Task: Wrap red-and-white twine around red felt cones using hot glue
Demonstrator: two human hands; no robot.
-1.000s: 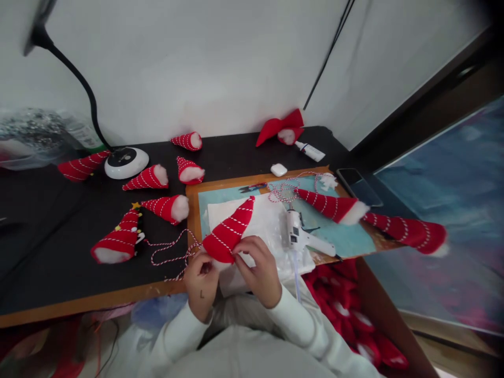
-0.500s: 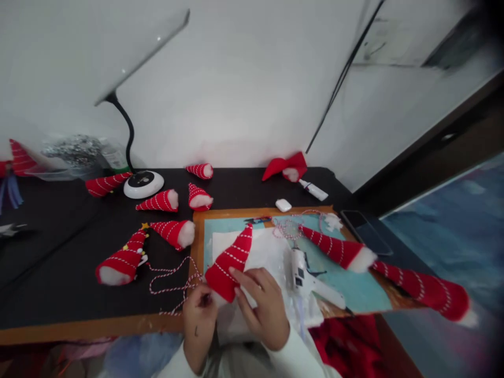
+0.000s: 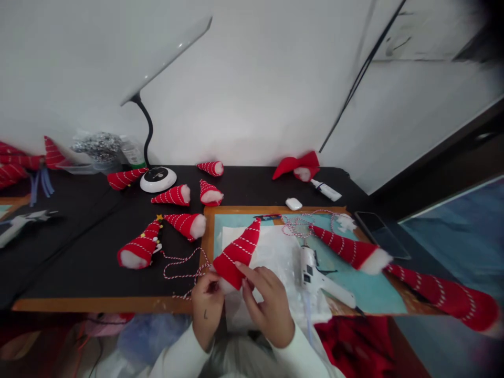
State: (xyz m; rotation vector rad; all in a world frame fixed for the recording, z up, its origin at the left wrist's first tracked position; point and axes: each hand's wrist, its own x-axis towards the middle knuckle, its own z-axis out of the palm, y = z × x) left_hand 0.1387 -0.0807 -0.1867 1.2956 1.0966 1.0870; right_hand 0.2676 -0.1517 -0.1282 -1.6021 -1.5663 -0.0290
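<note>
Pinching the wide end of a red striped felt cone [image 3: 240, 253] over white paper [image 3: 275, 252], left hand [image 3: 207, 304] and right hand [image 3: 268, 299] each keep a narrow grip, apparently steadying its rim, red-white twine [image 3: 181, 265] and glue gun [image 3: 315, 273] lying near on the tabletop [image 3: 79, 262].

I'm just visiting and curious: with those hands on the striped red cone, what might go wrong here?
The white glue gun lies beside the right hand; if hot, it might burn a wrist. Loose red-and-white twine trails near the left hand and could snag. The red felt cone with white stripes might get squashed.
</note>
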